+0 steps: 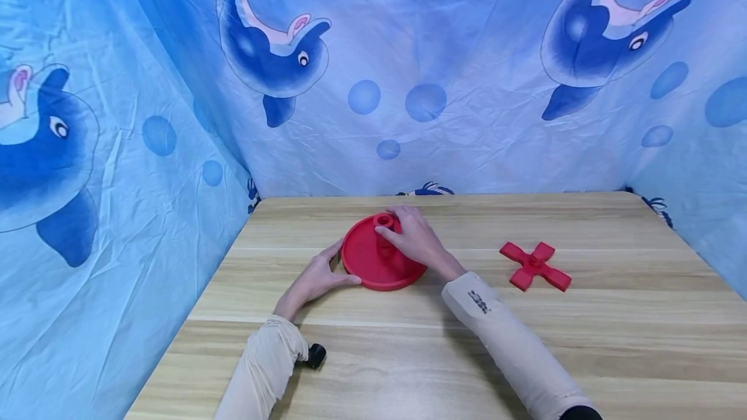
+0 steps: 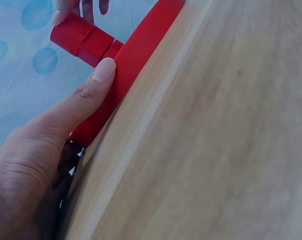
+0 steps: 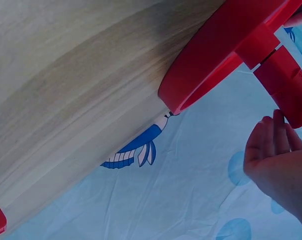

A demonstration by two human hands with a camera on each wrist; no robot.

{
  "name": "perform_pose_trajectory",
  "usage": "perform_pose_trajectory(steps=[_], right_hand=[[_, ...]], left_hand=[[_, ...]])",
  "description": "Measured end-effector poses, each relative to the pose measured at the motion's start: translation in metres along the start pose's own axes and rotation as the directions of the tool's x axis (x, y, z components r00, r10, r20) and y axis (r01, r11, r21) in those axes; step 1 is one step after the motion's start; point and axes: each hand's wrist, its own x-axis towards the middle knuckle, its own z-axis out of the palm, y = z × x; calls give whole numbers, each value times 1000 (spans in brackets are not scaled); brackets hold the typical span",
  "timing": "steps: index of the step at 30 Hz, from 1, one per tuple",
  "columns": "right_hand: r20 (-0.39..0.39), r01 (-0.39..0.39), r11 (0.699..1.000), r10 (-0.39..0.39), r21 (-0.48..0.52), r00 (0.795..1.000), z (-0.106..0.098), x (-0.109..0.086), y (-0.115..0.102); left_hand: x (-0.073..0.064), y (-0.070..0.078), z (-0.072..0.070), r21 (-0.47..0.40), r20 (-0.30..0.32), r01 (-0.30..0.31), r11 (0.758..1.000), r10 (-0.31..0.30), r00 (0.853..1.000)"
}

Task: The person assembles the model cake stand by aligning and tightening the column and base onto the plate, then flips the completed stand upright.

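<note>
Blue backdrop (image 1: 484, 154): cloth walls printed with dolphins (image 1: 271, 60) and bubbles, behind and beside the table.
Wooden table (image 1: 373, 368): pale and light-grained, under everything.
Right sleeve (image 1: 513, 349): reaches in from the near edge, probably the main obstacle between dish and cross.
Red dish (image 1: 362, 255): round, rimmed, flat near the table's middle; best kept still, I judge.
Red cross (image 1: 535, 266): four arms, lying to the right, well apart, probably not in the way.
Left hand (image 1: 318, 275): thumb and fingers spread around the dish's rim, gripping it; a sound brace.
Right hand (image 1: 413, 238): thumb and fingers pinching the post's top, partly hiding it overhead.
Red post (image 3: 283, 82): upright at the dish's middle.
Seam (image 3: 268, 58): narrow gap low on the post; even, straight handling should suit it.
</note>
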Motion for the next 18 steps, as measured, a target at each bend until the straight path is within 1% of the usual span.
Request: perform_pose_trajectory(steps=[3,9,18], right_hand=[[-4,3,1000,-3,-14,1000,0,0,-1],[23,15,1000,-15,10,1000,0,-1,-2],[-13,32,999,-32,-5,999,3,0,0]], left_hand=[[-1,-1,-1,-1,1,-6,1000,6,1000],[-1,-2,-1,9,-3,-14,1000,14,1000],[0,-2,1,4,-9,-29,1000,29,1000]])
